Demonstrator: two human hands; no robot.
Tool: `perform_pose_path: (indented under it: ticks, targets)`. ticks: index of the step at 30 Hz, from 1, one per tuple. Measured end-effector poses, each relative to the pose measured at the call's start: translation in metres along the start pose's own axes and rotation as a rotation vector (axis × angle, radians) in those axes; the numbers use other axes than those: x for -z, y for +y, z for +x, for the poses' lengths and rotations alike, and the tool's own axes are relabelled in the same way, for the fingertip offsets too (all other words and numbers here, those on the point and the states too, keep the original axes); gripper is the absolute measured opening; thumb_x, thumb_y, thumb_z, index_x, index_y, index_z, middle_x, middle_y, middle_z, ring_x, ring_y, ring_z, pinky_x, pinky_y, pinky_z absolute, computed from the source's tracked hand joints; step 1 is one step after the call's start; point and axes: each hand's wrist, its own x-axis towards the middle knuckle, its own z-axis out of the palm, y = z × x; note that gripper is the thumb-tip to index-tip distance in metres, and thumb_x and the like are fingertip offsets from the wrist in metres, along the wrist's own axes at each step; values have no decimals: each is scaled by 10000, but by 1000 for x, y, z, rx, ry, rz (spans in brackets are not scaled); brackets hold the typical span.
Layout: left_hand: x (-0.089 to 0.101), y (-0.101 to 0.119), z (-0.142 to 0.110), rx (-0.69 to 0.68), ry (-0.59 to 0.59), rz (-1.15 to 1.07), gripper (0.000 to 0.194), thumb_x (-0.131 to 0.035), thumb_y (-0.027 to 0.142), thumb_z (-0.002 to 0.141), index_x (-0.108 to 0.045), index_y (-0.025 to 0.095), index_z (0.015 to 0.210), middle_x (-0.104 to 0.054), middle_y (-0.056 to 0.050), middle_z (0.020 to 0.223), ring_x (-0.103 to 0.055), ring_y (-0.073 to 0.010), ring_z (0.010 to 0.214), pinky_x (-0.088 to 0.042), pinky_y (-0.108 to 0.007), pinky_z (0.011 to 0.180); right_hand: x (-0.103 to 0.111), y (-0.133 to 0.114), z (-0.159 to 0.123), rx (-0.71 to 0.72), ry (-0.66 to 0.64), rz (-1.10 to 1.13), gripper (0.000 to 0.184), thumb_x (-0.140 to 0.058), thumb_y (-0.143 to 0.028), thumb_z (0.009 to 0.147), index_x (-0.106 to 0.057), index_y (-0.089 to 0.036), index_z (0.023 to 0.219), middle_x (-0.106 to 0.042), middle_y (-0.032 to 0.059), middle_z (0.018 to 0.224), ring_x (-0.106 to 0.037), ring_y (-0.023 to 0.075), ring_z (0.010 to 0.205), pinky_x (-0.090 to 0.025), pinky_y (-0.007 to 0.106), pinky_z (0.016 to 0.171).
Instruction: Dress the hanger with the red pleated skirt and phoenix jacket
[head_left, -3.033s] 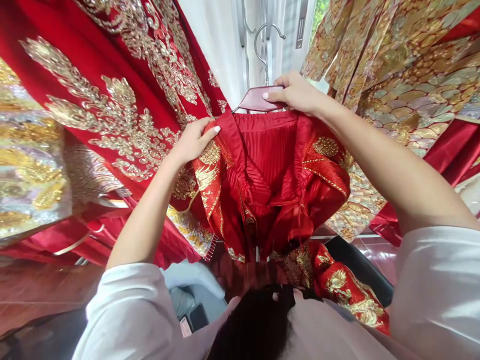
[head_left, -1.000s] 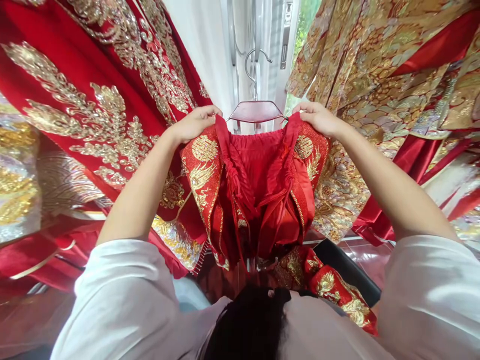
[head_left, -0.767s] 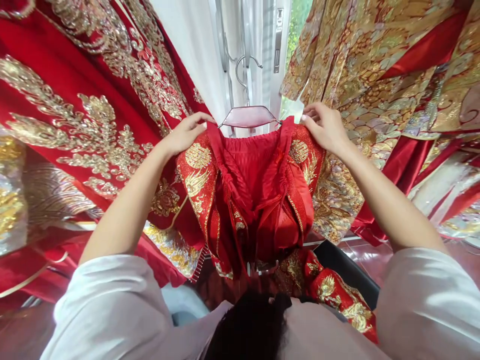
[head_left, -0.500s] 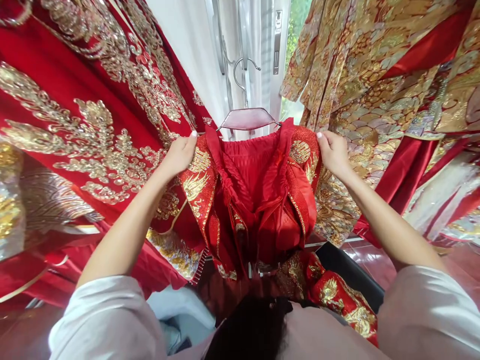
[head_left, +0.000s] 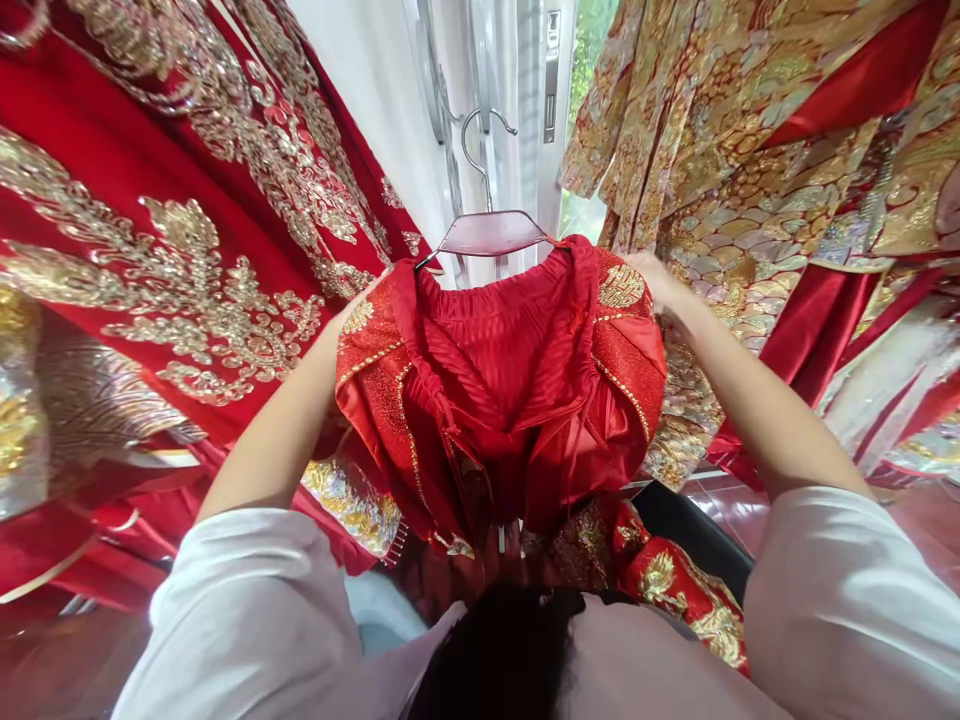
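A red jacket (head_left: 615, 340) with gold embroidery and beaded trim hangs in front of me, its neck open and the pleated red lining showing. It sits on a hanger (head_left: 491, 233) with a flat pinkish middle and a metal hook. At the left shoulder, my left hand (head_left: 369, 291) grips the cloth, its fingers mostly hidden behind the fabric. My right hand (head_left: 652, 277) holds the other shoulder beside a round gold emblem, with the fingertips out of sight behind the cloth. Both arms reach forward, spread about the jacket's width.
Red garments with gold sequins (head_left: 195, 260) hang close on the left. Gold patterned robes (head_left: 720, 210) hang on the right. Behind the hanger stand white door frames (head_left: 551, 100). Below lie a red and gold embroidered cloth (head_left: 686, 595) and a black object (head_left: 697, 530).
The jacket's shoulders have spread wider and folded outward over my hands, hiding the fingers that showed before. The collar has opened more, and the hanger has shifted slightly left and up.
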Motion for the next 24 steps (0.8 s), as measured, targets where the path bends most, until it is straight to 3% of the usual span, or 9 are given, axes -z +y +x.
perform_pose_path:
  ticks: [3,6,9,13,16,18,20,24]
  targets:
    - [16,10,1,26,1,-54,581,-352,650,827,-616,149,958,-684,-78,836,-630,-204,896,-519,-373,825,16,-28,-7,272,13,-183,159,-650,-350,750,-679,-202,801,-658,28,736,-591,152,683,-489,302,658]
    - [29,36,-6,-80,33,-57,541,-550,468,748,-570,201,1219,-660,-77,1120,-605,-213,1025,-488,-361,921,17,-60,-22,566,-90,-465,347,-601,-301,788,-653,-260,1129,-676,40,1041,-619,185,868,-493,347,771]
    - [31,65,-20,-235,-17,159,557,-587,344,700,-587,242,1247,-618,-71,1228,-564,-250,1129,-446,-386,987,4,-76,-36,690,-232,-735,377,-571,-284,808,-631,-315,1179,-631,18,1183,-592,233,1033,-467,395,878]
    - [29,84,-29,-339,-63,426,356,-520,326,750,-697,222,1040,-603,-65,1250,-541,-275,1166,-383,-446,1044,-12,-73,-41,715,-228,-873,321,-506,-296,859,-646,-295,1147,-611,27,1211,-549,256,1118,-442,404,922]
    - [33,87,-21,-378,-113,485,298,-517,369,773,-703,217,950,-543,-62,1313,-512,-247,1164,-357,-428,1062,-13,-76,-35,725,-238,-871,269,-478,-295,879,-675,-271,1060,-611,43,1188,-536,242,1120,-424,390,946]
    - [41,91,-10,-378,-152,497,248,-547,382,759,-688,191,828,-572,-91,1216,-511,-221,1080,-368,-407,1038,-8,-85,-24,784,-295,-835,255,-464,-278,885,-690,-241,997,-590,60,1198,-520,219,1130,-392,371,986]
    - [53,97,1,-353,-152,498,244,-545,369,768,-610,171,640,-598,-98,1025,-499,-176,920,-400,-374,973,0,-100,-8,798,-402,-815,217,-494,-242,864,-698,-200,927,-587,70,1155,-530,185,1077,-394,333,968]
    - [71,108,21,-350,-52,472,463,-483,381,848,-369,190,442,-516,-26,762,-400,-96,693,-417,-278,788,11,-135,31,645,-540,-935,71,-640,-93,709,-676,-145,677,-588,-1,808,-503,78,737,-402,248,807]
